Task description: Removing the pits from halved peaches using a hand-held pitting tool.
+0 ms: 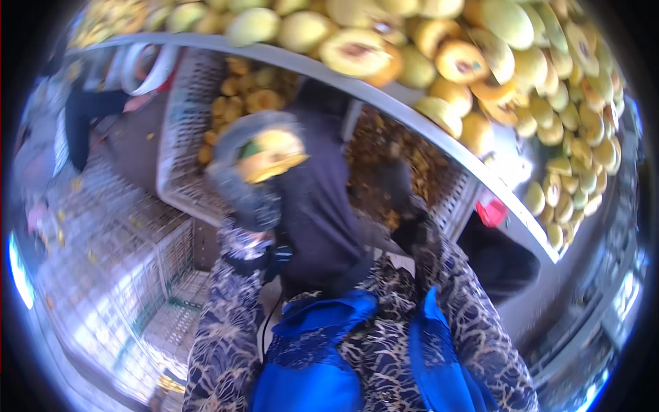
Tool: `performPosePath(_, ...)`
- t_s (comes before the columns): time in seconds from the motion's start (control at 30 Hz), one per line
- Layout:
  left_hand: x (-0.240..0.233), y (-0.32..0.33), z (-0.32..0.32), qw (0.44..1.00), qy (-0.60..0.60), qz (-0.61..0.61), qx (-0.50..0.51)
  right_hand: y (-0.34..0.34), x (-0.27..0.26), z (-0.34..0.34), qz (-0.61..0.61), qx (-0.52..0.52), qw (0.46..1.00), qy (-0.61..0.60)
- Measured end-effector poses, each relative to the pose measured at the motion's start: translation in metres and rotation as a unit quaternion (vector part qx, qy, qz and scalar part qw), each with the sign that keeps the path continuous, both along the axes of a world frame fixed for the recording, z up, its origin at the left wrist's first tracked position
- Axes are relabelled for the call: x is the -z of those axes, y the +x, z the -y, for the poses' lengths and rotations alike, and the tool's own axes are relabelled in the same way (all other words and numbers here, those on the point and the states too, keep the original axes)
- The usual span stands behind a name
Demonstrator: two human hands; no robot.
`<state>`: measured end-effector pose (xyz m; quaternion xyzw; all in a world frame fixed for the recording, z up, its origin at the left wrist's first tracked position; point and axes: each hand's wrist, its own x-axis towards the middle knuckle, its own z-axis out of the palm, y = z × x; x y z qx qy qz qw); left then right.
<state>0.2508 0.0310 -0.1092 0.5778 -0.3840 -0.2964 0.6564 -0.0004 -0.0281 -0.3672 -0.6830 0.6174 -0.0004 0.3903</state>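
Note:
My left hand (222, 159), in a grey glove, is held above my left thigh with its fingers curled round a cut yellow-orange stone fruit (275, 147). The flesh side of the fruit faces up, and a green patch shows beside it. My right hand (399, 188), dark-gloved and blurred, is over a crate (455, 206) of brown pits or scraps. Whether it holds anything cannot be made out. To the left, a perforated plastic crate (188, 98) contains orange fruit halves (262, 100).
A metal-edged table (288, 55) heaped with whole and cut stone fruit (304, 32) curves across the top and right. Stacked plastic crates (123, 268) stand at lower left. Another person's dark sleeve (85, 123) shows at upper left. Something red (491, 211) lies under the table edge.

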Motion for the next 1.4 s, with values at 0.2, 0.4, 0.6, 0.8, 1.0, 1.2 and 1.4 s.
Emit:
performPosePath(0.2,0.018,0.015,-0.009,0.910,-0.138,-0.391,0.013,-0.023,-0.106,0.013,0.228,0.168,0.928,0.243)
performPosePath(0.4,0.078,0.101,-0.077,0.992,0.030,0.013,-0.123,-0.103,-0.123,0.005,0.203,0.197,0.942,0.180)
performPosePath(0.6,0.158,0.179,-0.127,0.967,0.232,-0.105,0.009,-0.097,-0.165,-0.010,0.164,0.252,0.931,0.209)
performPosePath(0.8,0.232,0.166,-0.143,0.831,0.353,0.238,0.357,-0.072,-0.169,-0.001,0.175,0.232,0.937,0.196)
performPosePath(1.0,0.281,0.183,-0.208,0.692,0.496,0.403,0.336,-0.141,-0.068,0.007,-0.043,-0.228,0.936,-0.264)
performPosePath(1.2,0.235,0.254,-0.165,0.880,0.334,0.326,0.093,-0.051,-0.205,-0.010,0.042,-0.078,0.994,0.063)
performPosePath(1.4,-0.022,0.061,0.025,0.912,0.025,0.403,0.071,-0.102,-0.248,-0.051,0.128,0.059,0.987,0.075)
